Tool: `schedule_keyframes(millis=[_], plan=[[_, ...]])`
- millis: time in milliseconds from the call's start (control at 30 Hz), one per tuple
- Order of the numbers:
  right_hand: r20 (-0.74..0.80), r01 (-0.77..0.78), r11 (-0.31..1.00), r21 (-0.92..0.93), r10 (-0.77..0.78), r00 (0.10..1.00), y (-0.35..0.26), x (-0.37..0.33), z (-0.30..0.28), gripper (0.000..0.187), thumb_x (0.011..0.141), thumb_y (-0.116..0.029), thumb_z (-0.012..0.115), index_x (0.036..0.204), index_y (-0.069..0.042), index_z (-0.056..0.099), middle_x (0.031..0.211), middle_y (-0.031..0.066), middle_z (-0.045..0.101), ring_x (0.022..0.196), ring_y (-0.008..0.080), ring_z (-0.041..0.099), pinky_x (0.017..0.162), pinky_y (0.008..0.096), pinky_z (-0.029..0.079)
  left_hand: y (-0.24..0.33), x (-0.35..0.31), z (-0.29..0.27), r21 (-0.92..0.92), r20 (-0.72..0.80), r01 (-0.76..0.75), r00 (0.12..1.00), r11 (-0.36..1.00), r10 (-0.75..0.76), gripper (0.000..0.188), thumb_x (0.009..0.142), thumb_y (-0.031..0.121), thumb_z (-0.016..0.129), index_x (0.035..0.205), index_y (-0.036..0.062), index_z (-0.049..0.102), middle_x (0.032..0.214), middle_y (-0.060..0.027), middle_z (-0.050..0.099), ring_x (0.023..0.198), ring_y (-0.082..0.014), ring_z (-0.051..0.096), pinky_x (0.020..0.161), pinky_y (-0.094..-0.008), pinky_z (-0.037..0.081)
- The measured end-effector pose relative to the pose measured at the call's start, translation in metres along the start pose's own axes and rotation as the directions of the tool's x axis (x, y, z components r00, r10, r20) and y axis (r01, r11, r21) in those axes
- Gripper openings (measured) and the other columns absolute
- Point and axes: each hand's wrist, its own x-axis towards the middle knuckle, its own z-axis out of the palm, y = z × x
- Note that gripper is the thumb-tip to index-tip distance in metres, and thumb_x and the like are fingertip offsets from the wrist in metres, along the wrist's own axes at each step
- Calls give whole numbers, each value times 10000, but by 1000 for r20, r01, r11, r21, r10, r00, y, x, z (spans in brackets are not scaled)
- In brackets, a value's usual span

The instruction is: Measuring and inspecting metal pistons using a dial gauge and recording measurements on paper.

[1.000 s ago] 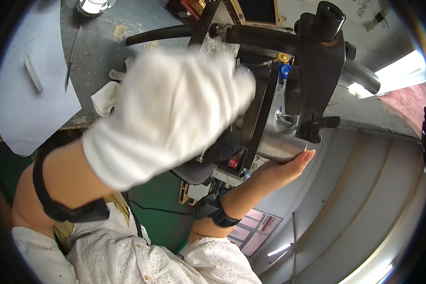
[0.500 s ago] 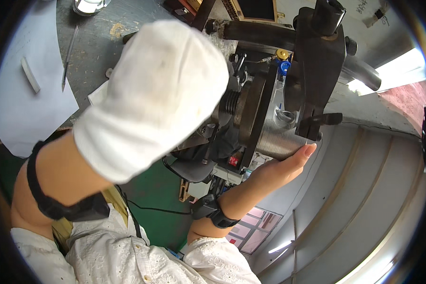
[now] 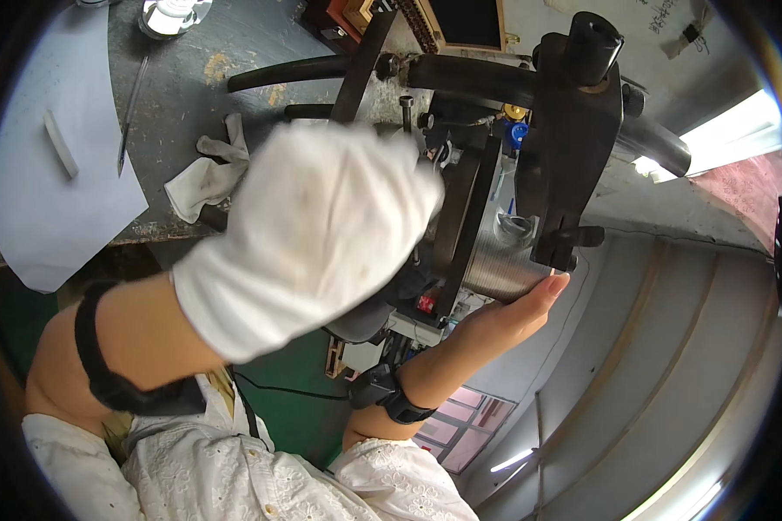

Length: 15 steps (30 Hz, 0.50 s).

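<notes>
My left hand (image 3: 308, 239), in a white cloth glove, is over the near-left part of a dark metal machine with its back toward me. Its fingers look curled in, with slight blur; whatever lies under them is hidden. My bare right hand (image 3: 517, 317) grips the near end of a ribbed silver metal cylinder (image 3: 504, 273) from below, thumb along its edge and the other fingers hidden behind it. A black bracket arm (image 3: 573, 139) with a small lever (image 3: 578, 236) stands over the cylinder. A dark round plate (image 3: 456, 208) sits to the cylinder's left.
A crumpled white glove (image 3: 204, 178) lies on the worn grey table (image 3: 252, 39). At far left are a white paper sheet (image 3: 35, 200), a small white bar (image 3: 61, 143) and a thin pen-like rod (image 3: 131, 113). Wooden boxes (image 3: 339, 22) and a curved black handle (image 3: 287, 71) are further back.
My gloved left hand has moved down and slightly right, uncovering the crumpled glove and the curved black handle. My right hand stays at the cylinder. The whole view has shifted a little.
</notes>
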Motion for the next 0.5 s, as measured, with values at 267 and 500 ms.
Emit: schedule_keyframes(millis=[267, 500], plan=[[60, -61, 997, 52, 58, 997, -4, 1, 2, 474, 984, -368, 414, 1014, 77, 576, 920, 31, 529, 850, 100, 457, 805, 228, 365, -24, 40, 13, 238, 34, 83, 995, 968, -93, 23, 719, 152, 579, 710, 132, 584, 678, 10, 540, 671, -145, 572, 596, -291, 445], [19, 39, 999, -36, -38, 999, 2, -2, 5, 606, 973, -454, 374, 1170, 89, 556, 848, 5, 435, 760, 77, 377, 697, 214, 283, -17, 15, 5, 301, 17, 91, 995, 949, -101, 79, 735, 184, 588, 671, 138, 585, 597, 2, 539, 595, -152, 570, 556, -300, 435]])
